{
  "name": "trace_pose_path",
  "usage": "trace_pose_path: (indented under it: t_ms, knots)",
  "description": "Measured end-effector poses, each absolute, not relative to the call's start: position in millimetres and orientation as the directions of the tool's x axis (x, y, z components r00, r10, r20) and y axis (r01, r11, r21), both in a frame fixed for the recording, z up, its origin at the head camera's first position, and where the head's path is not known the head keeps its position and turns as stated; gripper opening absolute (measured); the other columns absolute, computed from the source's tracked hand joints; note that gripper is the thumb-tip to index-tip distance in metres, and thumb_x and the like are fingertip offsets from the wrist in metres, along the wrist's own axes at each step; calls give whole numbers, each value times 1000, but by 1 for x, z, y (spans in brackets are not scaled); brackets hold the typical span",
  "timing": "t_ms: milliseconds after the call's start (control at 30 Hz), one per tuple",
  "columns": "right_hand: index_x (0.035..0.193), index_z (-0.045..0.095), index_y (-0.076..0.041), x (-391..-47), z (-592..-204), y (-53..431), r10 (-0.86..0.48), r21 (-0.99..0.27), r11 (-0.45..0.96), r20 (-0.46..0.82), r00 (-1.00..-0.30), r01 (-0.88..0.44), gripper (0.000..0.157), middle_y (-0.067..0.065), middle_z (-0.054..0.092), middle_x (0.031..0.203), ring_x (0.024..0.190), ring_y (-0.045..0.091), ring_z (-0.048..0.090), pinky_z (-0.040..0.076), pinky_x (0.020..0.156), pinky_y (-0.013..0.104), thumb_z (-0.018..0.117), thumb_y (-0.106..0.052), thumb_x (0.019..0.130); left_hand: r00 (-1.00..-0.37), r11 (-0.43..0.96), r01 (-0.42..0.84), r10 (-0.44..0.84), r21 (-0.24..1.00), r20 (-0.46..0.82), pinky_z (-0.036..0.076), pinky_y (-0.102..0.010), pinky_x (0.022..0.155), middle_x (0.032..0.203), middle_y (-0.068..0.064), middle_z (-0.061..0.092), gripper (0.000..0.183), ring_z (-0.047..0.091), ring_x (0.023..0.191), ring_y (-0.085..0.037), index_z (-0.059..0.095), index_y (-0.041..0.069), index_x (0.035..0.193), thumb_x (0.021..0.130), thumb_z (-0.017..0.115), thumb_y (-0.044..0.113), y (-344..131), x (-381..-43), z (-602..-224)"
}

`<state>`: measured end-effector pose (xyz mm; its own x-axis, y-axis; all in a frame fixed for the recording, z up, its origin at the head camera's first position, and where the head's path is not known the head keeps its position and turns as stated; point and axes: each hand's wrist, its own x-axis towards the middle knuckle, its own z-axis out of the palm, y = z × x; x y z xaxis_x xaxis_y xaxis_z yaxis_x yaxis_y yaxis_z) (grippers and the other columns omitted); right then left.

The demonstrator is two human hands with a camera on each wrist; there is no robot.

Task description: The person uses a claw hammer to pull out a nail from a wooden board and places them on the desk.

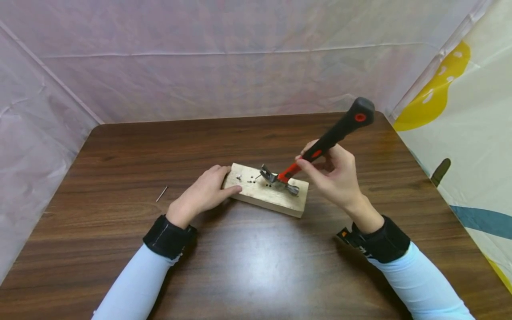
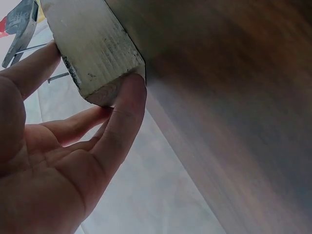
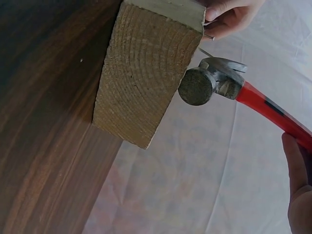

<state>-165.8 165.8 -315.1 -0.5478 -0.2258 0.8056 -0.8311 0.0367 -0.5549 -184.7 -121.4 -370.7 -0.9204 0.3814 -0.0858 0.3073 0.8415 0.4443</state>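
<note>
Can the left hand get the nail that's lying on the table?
Probably yes: the loose nail lies on the table near the left hand, with nothing seen between them. That hand holds the wooden block, though, so it would likely need to let go first.

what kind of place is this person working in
Probably a makeshift indoor workspace, perhaps a curtained-off booth: creased pale sheets hang behind and beside a brown table, and a hammer and wooden block are in use there.

Brown table (image 1: 120,151), pale sheeting (image 1: 224,84), perhaps plastic
</note>
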Motion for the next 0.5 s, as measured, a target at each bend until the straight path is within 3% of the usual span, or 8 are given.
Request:
trace_pose_path:
  t_ms: [500]
  knots:
    - [93,54,22,-162,-319,169,-175,-590,-45,799,-575,-806,21,30,57,86,82,20,69,55,62,34,69,14,82,-916,843,325,393,428,-77,37,-42,103,134,-22,47,73,48,125,-33,40,-7,145,97,61,43,-123,-184,-371]
